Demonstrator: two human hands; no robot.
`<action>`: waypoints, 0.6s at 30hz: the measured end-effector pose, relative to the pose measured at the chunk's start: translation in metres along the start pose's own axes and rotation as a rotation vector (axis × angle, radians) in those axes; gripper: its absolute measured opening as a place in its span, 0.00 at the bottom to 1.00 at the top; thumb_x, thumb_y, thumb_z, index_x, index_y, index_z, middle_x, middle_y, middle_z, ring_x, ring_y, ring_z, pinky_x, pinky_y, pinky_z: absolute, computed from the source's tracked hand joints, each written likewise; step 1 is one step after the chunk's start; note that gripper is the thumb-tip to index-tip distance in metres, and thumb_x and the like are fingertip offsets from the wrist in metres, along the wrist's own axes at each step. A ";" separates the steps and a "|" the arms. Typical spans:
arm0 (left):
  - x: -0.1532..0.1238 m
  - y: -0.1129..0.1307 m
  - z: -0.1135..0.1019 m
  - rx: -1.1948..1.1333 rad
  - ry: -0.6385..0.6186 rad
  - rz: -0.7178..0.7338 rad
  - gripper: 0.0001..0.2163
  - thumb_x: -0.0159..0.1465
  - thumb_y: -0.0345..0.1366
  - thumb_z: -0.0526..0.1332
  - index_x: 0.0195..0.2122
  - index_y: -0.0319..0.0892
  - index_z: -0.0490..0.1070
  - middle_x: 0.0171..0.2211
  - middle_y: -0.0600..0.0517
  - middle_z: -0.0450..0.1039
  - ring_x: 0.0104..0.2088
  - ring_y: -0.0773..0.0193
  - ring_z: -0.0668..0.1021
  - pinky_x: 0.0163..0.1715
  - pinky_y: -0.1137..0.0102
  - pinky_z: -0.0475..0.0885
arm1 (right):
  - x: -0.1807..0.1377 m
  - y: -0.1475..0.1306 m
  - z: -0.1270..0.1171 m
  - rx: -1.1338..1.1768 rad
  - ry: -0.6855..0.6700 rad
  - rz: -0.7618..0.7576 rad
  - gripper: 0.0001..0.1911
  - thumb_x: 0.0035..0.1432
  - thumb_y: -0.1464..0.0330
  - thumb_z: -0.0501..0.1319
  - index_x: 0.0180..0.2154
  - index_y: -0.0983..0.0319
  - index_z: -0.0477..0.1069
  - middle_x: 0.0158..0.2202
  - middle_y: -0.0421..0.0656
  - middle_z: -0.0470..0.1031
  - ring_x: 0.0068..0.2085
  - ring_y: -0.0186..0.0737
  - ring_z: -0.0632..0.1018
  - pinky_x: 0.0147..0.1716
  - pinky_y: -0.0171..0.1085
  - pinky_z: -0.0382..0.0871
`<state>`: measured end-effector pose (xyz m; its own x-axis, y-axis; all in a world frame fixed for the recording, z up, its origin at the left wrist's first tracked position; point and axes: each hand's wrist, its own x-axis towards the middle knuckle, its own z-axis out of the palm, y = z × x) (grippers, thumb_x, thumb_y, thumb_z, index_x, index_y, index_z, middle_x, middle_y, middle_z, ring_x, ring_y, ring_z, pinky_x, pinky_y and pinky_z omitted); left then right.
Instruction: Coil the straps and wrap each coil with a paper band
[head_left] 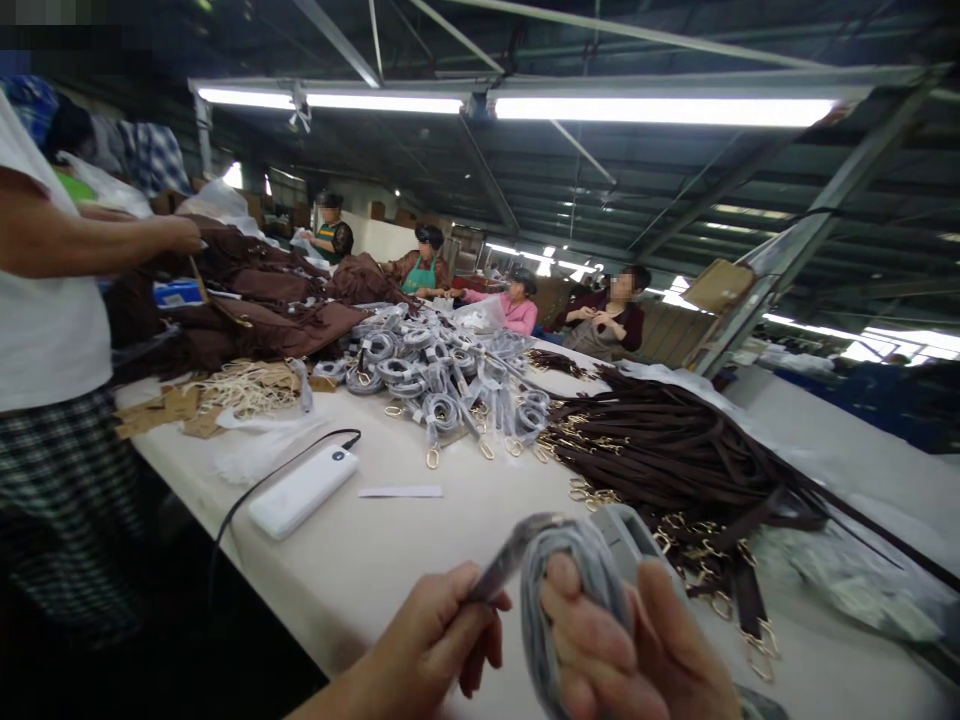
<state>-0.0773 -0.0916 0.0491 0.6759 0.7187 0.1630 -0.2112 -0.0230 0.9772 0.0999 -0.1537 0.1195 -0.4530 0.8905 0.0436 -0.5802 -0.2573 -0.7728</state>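
Observation:
A plastic-wrapped strap (536,610), grey through its film, is wound into a coil in front of me. My right hand (607,640) has its fingers through and around the coil. The strap's free end stretches out to the left, where my left hand (442,640) pinches it between thumb and fingers. Behind the coil, partly covered by it, a grey plastic holder (626,535) sits on the table. Further back lies a heap of similar wrapped coils (442,370) with gold clasps.
Dark brown straps (675,440) with gold hooks cover the table's right side. A white power bank (304,490) with a black cable and a paper strip (401,491) lie on the left. Brown cloth (277,320) is piled behind. A person (45,270) stands at left; several others sit beyond.

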 end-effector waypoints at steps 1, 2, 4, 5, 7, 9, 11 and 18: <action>0.003 0.002 0.002 -0.098 -0.021 -0.053 0.21 0.63 0.56 0.57 0.35 0.40 0.67 0.22 0.54 0.67 0.16 0.71 0.66 0.16 0.77 0.60 | 0.006 -0.003 0.003 0.060 0.031 -0.059 0.23 0.63 0.49 0.59 0.47 0.60 0.74 0.29 0.34 0.67 0.23 0.23 0.68 0.43 0.30 0.75; 0.005 0.003 0.004 -0.192 -0.048 -0.112 0.20 0.62 0.56 0.59 0.35 0.40 0.67 0.21 0.55 0.68 0.15 0.72 0.67 0.15 0.77 0.60 | 0.012 -0.004 0.005 0.112 0.061 -0.119 0.20 0.63 0.53 0.61 0.47 0.62 0.75 0.30 0.34 0.68 0.24 0.22 0.69 0.46 0.30 0.74; 0.010 0.003 0.007 -0.367 -0.096 -0.222 0.17 0.61 0.51 0.61 0.35 0.40 0.67 0.18 0.54 0.70 0.14 0.71 0.69 0.14 0.78 0.62 | 0.026 -0.003 0.008 0.164 0.117 -0.225 0.18 0.62 0.57 0.63 0.46 0.65 0.75 0.32 0.37 0.71 0.26 0.24 0.72 0.49 0.33 0.74; 0.012 0.003 0.008 -0.440 -0.103 -0.259 0.15 0.61 0.48 0.62 0.35 0.40 0.67 0.18 0.54 0.71 0.14 0.70 0.70 0.14 0.78 0.63 | 0.032 -0.001 0.007 0.149 0.142 -0.264 0.19 0.62 0.56 0.63 0.45 0.65 0.76 0.33 0.38 0.72 0.27 0.26 0.73 0.50 0.35 0.73; 0.017 0.002 0.011 -0.540 -0.098 -0.288 0.13 0.59 0.46 0.63 0.33 0.39 0.68 0.17 0.53 0.72 0.13 0.69 0.71 0.14 0.78 0.64 | 0.044 0.007 0.000 0.066 0.194 -0.342 0.25 0.59 0.50 0.63 0.45 0.64 0.77 0.33 0.39 0.74 0.28 0.30 0.75 0.52 0.40 0.73; 0.021 0.002 0.014 -0.568 -0.063 -0.291 0.15 0.58 0.46 0.64 0.29 0.36 0.70 0.17 0.52 0.72 0.13 0.69 0.72 0.13 0.77 0.65 | 0.050 0.017 -0.011 -0.085 0.225 -0.399 0.33 0.53 0.42 0.62 0.46 0.62 0.76 0.33 0.40 0.75 0.30 0.34 0.77 0.55 0.45 0.71; 0.025 0.003 0.015 -0.576 -0.010 -0.312 0.18 0.57 0.47 0.66 0.26 0.34 0.71 0.20 0.49 0.73 0.15 0.68 0.74 0.15 0.76 0.68 | 0.052 0.026 -0.024 -0.282 0.219 -0.413 0.40 0.48 0.37 0.61 0.51 0.60 0.74 0.37 0.42 0.77 0.36 0.41 0.79 0.56 0.48 0.69; 0.035 -0.002 0.003 -0.809 0.053 -0.426 0.10 0.50 0.27 0.67 0.34 0.36 0.73 0.26 0.51 0.77 0.26 0.62 0.80 0.31 0.70 0.73 | 0.050 0.028 -0.043 -1.083 -0.015 -0.409 0.51 0.48 0.33 0.55 0.59 0.65 0.64 0.52 0.56 0.73 0.54 0.60 0.74 0.56 0.51 0.68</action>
<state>-0.0512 -0.0686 0.0532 0.7809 0.5862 -0.2156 -0.3949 0.7309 0.5566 0.0897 -0.1003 0.0728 -0.3777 0.8264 0.4177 0.1948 0.5119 -0.8366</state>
